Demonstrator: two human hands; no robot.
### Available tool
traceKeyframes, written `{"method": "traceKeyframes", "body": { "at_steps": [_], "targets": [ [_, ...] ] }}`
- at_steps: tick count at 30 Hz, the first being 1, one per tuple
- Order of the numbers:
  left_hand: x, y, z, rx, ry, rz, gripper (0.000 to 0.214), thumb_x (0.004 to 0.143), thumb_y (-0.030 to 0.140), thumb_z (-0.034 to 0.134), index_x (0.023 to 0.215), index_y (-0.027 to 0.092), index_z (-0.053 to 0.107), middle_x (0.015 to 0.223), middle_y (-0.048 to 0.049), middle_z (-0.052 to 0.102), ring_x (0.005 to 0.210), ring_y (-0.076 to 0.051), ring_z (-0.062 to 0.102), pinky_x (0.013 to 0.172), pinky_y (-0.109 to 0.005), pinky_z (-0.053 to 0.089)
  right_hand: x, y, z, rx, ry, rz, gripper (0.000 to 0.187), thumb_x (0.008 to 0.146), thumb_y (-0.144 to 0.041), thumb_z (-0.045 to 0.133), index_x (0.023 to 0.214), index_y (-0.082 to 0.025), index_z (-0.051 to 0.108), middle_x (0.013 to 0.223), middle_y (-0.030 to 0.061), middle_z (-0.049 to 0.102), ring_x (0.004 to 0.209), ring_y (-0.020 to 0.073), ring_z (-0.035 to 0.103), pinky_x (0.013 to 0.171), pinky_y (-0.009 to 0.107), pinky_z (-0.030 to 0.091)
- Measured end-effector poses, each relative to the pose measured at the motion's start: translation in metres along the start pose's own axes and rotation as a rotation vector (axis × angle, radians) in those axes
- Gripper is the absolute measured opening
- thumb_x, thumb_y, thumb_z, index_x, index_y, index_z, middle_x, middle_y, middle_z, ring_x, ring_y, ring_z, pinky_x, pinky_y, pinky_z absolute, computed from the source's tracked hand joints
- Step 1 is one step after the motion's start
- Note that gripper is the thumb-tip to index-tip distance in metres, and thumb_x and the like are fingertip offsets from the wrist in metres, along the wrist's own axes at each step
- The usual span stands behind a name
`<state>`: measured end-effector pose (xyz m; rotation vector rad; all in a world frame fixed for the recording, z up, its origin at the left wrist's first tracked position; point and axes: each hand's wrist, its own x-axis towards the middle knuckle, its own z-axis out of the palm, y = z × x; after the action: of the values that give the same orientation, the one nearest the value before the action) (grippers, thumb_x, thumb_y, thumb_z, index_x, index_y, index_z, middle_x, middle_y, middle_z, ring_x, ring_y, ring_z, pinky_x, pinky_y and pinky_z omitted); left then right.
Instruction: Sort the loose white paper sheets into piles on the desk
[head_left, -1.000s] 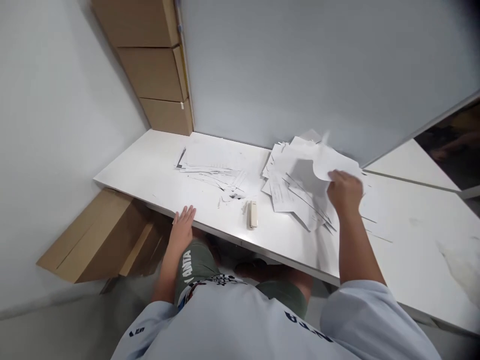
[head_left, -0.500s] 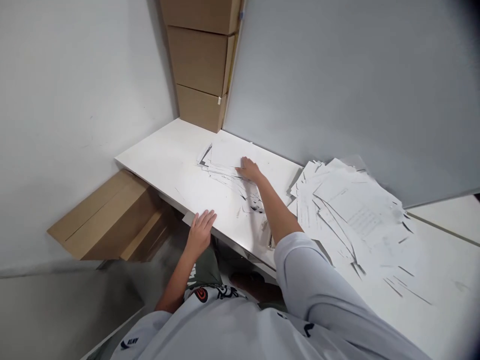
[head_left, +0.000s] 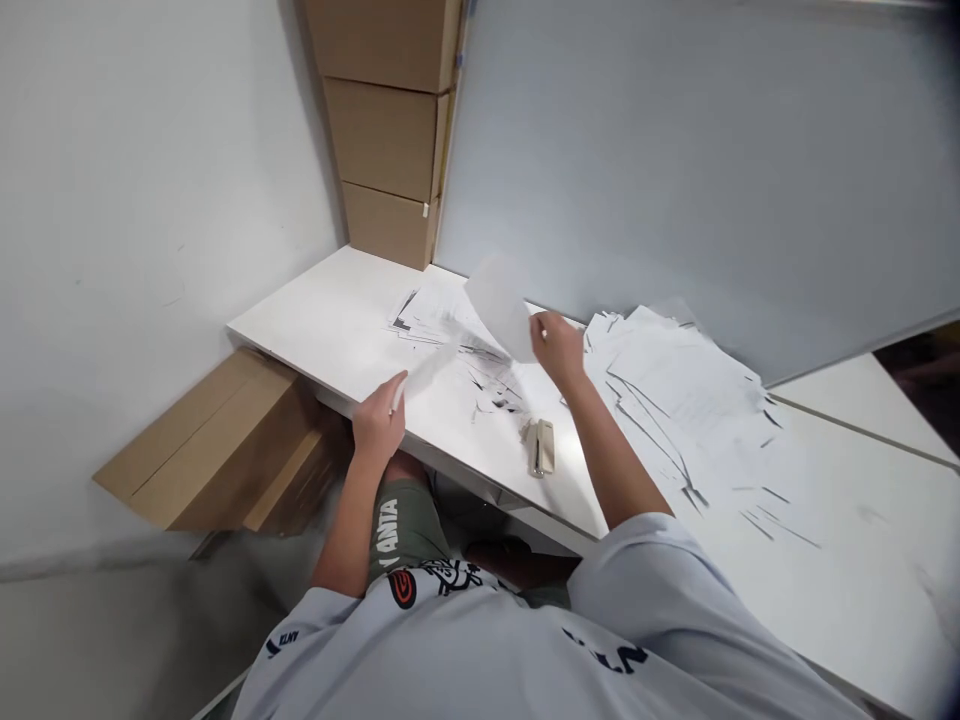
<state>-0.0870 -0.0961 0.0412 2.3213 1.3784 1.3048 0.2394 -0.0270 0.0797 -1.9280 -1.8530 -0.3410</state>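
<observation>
My right hand is closed on the edge of a sheet of paper, raised above the table and tilted. Near the table's front edge, my left hand pinches another sheet of paper, thin and blurred by motion. Beneath and between the two sheets lies a loose spread of papers with dark printed edges. A beige stapler rests on the table below my right wrist. To the right of that forearm is a large messy pile of white papers.
The white table runs along a grey panel. Cardboard boxes stand stacked at its far corner. On the left, below the tabletop, is another cardboard box. Narrow paper strips lie near the big pile.
My right hand has lifted a sheet off the papers and moved right. My left hand, flat on the table edge before, now grips a sheet. The stapler has come into full view.
</observation>
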Motion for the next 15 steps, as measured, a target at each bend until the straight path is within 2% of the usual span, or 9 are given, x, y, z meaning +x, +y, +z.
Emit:
{"method": "traceKeyframes", "body": {
  "at_steps": [4,6,8,10,13,15],
  "targets": [
    [0.012,0.026,-0.014,-0.361,0.459,-0.264,0.030,0.091,0.038,0.056,0.100,0.015,0.072,0.092,-0.0092,0.075,0.096,-0.023,0.070,0.087,-0.030,0.055,-0.031,0.027,-0.062,0.376,0.343,0.243,0.040,0.098,-0.048,0.031,0.097,-0.020,0.060,0.087,0.0064,0.064,0.081,0.0195,0.059,0.068,0.028,0.042],
    [0.016,0.039,-0.010,-0.587,0.546,-0.414,0.032,0.086,0.043,0.063,0.091,0.013,0.072,0.086,-0.0080,0.073,0.098,-0.024,0.069,0.088,-0.029,0.054,-0.049,0.036,-0.085,0.656,0.385,0.359,0.046,0.095,-0.058,0.031,0.096,-0.021,0.059,0.083,0.0046,0.063,0.079,0.0196,0.061,0.067,0.029,0.046],
    [0.018,0.052,0.001,-0.798,0.497,-0.537,0.033,0.080,0.045,0.071,0.084,0.012,0.070,0.085,-0.0075,0.073,0.098,-0.024,0.069,0.086,-0.029,0.055,-0.067,0.038,-0.097,0.928,0.274,0.448,0.047,0.090,-0.064,0.038,0.093,-0.022,0.060,0.077,0.0033,0.063,0.074,0.0203,0.062,0.063,0.030,0.049],
    [0.017,0.063,0.017,-1.003,0.381,-0.667,0.033,0.077,0.045,0.074,0.082,0.013,0.068,0.085,-0.0074,0.073,0.096,-0.024,0.069,0.083,-0.029,0.056,-0.085,0.032,-0.097,1.112,0.059,0.509,0.046,0.082,-0.067,0.051,0.087,-0.022,0.061,0.071,0.0021,0.063,0.069,0.0205,0.062,0.059,0.031,0.049],
    [0.007,0.075,0.040,-1.290,0.262,-0.892,0.029,0.082,0.043,0.071,0.089,0.015,0.067,0.094,-0.0087,0.074,0.097,-0.023,0.070,0.084,-0.029,0.057,-0.110,0.016,-0.084,1.247,-0.245,0.578,0.045,0.070,-0.065,0.067,0.079,-0.022,0.061,0.065,0.0005,0.062,0.060,0.0182,0.059,0.052,0.028,0.048],
    [-0.005,0.078,0.052,-1.402,0.270,-1.018,0.025,0.085,0.039,0.068,0.094,0.016,0.068,0.100,-0.0088,0.074,0.099,-0.022,0.070,0.086,-0.030,0.057,-0.122,0.004,-0.072,1.289,-0.404,0.605,0.043,0.069,-0.062,0.069,0.076,-0.021,0.060,0.063,-0.0006,0.060,0.056,0.0151,0.055,0.049,0.026,0.044]
  ]
}}
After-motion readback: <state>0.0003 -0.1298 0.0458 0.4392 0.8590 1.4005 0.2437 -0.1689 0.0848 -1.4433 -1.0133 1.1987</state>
